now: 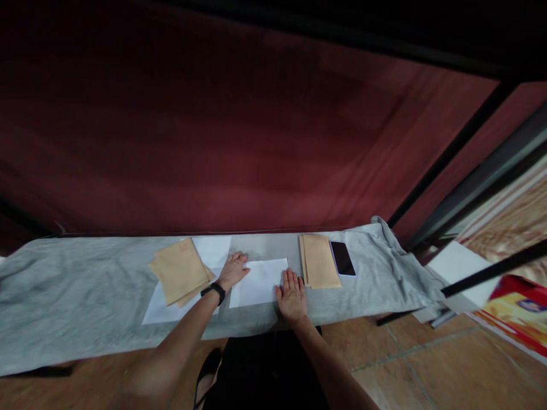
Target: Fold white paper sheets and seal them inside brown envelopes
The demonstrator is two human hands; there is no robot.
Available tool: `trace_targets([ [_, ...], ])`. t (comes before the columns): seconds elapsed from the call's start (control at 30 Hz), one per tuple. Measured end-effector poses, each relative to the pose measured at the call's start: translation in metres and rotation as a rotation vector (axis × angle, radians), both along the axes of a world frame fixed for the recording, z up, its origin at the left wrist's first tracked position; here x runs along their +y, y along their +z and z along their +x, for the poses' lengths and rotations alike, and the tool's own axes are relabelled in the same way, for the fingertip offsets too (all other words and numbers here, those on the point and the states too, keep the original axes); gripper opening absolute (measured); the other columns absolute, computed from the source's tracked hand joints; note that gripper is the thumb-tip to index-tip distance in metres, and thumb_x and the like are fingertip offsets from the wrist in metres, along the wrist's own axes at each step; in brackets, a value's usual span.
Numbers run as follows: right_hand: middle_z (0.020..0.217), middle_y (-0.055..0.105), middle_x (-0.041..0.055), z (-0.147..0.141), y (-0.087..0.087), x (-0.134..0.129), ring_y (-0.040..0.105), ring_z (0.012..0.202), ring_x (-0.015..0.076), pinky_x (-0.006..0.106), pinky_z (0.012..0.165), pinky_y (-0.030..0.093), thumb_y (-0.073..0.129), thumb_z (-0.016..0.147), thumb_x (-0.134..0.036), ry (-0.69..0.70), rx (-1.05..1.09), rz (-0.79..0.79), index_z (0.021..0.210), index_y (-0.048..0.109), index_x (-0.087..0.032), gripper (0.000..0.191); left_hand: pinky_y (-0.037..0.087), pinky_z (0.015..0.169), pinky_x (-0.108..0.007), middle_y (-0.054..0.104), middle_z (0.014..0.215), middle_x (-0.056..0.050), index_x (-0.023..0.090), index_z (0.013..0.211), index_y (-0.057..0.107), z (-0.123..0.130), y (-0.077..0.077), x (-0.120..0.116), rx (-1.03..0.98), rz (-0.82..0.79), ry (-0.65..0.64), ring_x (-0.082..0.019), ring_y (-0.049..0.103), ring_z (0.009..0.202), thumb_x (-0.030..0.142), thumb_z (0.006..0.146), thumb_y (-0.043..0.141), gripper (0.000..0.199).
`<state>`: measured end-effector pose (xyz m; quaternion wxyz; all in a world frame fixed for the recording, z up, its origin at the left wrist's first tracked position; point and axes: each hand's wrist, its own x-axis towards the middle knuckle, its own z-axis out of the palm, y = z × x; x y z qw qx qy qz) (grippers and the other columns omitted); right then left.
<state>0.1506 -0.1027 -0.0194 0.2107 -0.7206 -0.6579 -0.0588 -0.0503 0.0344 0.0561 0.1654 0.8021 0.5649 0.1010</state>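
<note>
Clasping nothing, the left hand (pixel 233 270) and right hand (pixel 293 296) rest flattened at opposite sides of a rectangular white paper sheet (pixel 258 285), midway between the near and far edges of the grey cloth-covered bench (pixel 94 285). Tan paper envelopes (pixel 179 270) lie leftward; another tan paper stack (pixel 322 262) lies rightward, beside a dark-screened rectangular phone (pixel 342 259).

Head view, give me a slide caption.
Left hand and right hand at a white sheet on grey cloth, brown paper stacks to either side.
</note>
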Motion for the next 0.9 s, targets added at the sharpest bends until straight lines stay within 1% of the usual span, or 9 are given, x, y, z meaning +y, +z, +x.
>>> trace_targets([
  [0.2, 0.149, 0.047, 0.0134, -0.006, 0.007, -0.011, 0.041, 0.14, 0.0253, 0.046, 0.115, 0.029, 0.043, 0.095, -0.023, 0.058, 0.036, -0.03, 0.143, 0.048, -0.012, 0.049, 0.044, 0.082, -0.032, 0.063, 0.079, -0.002, 0.021, 0.076, 0.056, -0.01, 0.004, -0.009, -0.179, -0.157, 0.071, -0.024, 0.062, 0.089, 0.018, 0.066, 0.062, 0.013],
  [0.37, 0.152, 0.044, 0.0089, -0.013, 0.011, -0.043, 0.039, 0.141, 0.0218, 0.044, 0.118, 0.028, 0.048, 0.09, -0.024, 0.327, 0.094, 0.01, 0.148, 0.041, -0.017, 0.059, 0.046, 0.061, -0.026, 0.06, 0.069, 0.003, 0.02, 0.082, 0.058, -0.032, 0.007, -0.033, -0.387, -0.294, 0.132, -0.019, 0.062, 0.07, 0.024, 0.063, 0.059, 0.019],
  [0.43, 0.153, 0.042, 0.0075, -0.016, 0.014, -0.054, 0.038, 0.142, 0.0212, 0.044, 0.119, 0.027, 0.05, 0.088, -0.023, 0.43, 0.121, 0.009, 0.15, 0.038, -0.018, 0.063, 0.046, 0.058, -0.025, 0.062, 0.072, 0.003, 0.02, 0.09, 0.059, -0.042, 0.008, -0.049, -0.54, -0.357, 0.212, -0.019, 0.064, 0.07, 0.029, 0.065, 0.06, 0.026],
  [0.5, 0.152, 0.044, 0.0073, -0.018, 0.017, -0.062, 0.039, 0.141, 0.0214, 0.045, 0.119, 0.027, 0.05, 0.088, -0.022, 0.472, 0.153, -0.004, 0.15, 0.038, -0.019, 0.063, 0.048, 0.059, -0.025, 0.065, 0.075, 0.002, 0.02, 0.095, 0.06, -0.05, 0.009, -0.066, -0.768, -0.47, 0.375, -0.019, 0.065, 0.072, 0.029, 0.062, 0.064, 0.034],
  [0.57, 0.147, 0.051, 0.0071, -0.019, 0.019, -0.065, 0.046, 0.136, 0.0209, 0.046, 0.118, 0.029, 0.048, 0.088, -0.018, 0.444, 0.202, -0.02, 0.146, 0.045, -0.02, 0.057, 0.05, 0.062, -0.026, 0.067, 0.077, 0.001, 0.02, 0.097, 0.061, -0.054, 0.01, -0.085, -0.949, -0.58, 0.495, -0.019, 0.066, 0.073, 0.026, 0.058, 0.069, 0.04],
  [0.63, 0.138, 0.06, 0.0056, -0.019, 0.023, -0.064, 0.053, 0.129, 0.0192, 0.044, 0.117, 0.032, 0.044, 0.089, -0.012, 0.383, 0.27, -0.027, 0.138, 0.055, -0.023, 0.052, 0.052, 0.066, -0.028, 0.07, 0.082, -0.001, 0.019, 0.099, 0.063, -0.055, 0.011, -0.101, -1.063, -0.655, 0.502, -0.018, 0.067, 0.075, 0.026, 0.059, 0.072, 0.042],
  [0.73, 0.129, 0.067, 0.0021, -0.016, 0.033, -0.059, 0.058, 0.122, 0.0177, 0.041, 0.116, 0.035, 0.04, 0.088, -0.008, 0.351, 0.402, -0.008, 0.129, 0.063, -0.027, 0.051, 0.055, 0.074, -0.03, 0.071, 0.092, -0.004, 0.019, 0.101, 0.065, -0.055, 0.012, -0.117, -1.255, -0.711, 0.529, -0.018, 0.07, 0.082, 0.032, 0.07, 0.071, 0.034],
  [0.8, 0.123, 0.07, 0.0012, -0.015, 0.044, -0.052, 0.062, 0.117, 0.0189, 0.041, 0.111, 0.041, 0.039, 0.092, -0.014, 0.348, 0.577, 0.002, 0.124, 0.066, -0.028, 0.044, 0.056, 0.079, -0.031, 0.071, 0.096, -0.007, 0.019, 0.104, 0.064, -0.055, 0.014, -0.121, -1.369, -0.695, 0.615, -0.019, 0.07, 0.087, 0.037, 0.082, 0.063, 0.029],
  [0.9, 0.105, 0.076, 0.0049, -0.019, 0.059, -0.04, 0.07, 0.097, 0.0229, 0.04, 0.087, 0.056, 0.039, 0.098, -0.036, 0.25, 0.968, 0.005, 0.112, 0.071, -0.024, 0.037, 0.057, 0.083, -0.033, 0.07, 0.109, -0.01, 0.02, 0.112, 0.061, -0.052, 0.015, -0.122, -1.445, -0.655, 0.715, -0.02, 0.069, 0.1, 0.038, 0.09, 0.055, 0.028],
])
